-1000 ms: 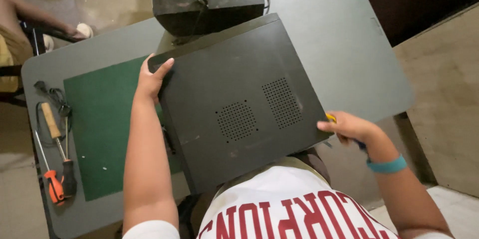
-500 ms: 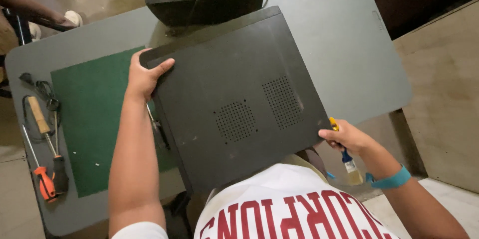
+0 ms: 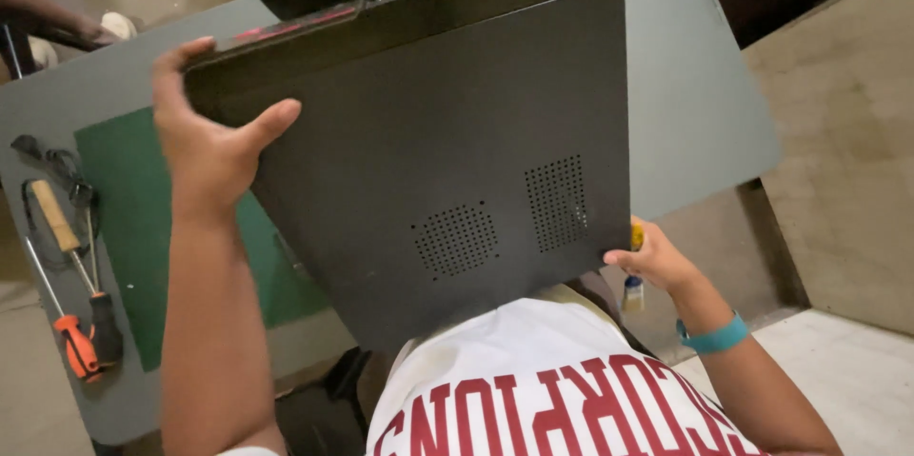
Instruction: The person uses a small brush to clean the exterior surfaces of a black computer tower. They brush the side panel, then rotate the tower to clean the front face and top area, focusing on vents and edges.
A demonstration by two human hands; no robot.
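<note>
The left hand [image 3: 211,147] is raised at the far left on a nearly straight forearm, thumb spread wide and fingers hooked in a firm grip, while the right hand [image 3: 657,261] sits lower at the near right, fingers curled closed, its wrist bent slightly inward.

The person wore a white T-shirt [image 3: 533,389] with large dark red block lettering across the chest. A teal wristband [image 3: 712,335] circled the right wrist. Both forearms were bare, the white short sleeves barely showing.
</note>
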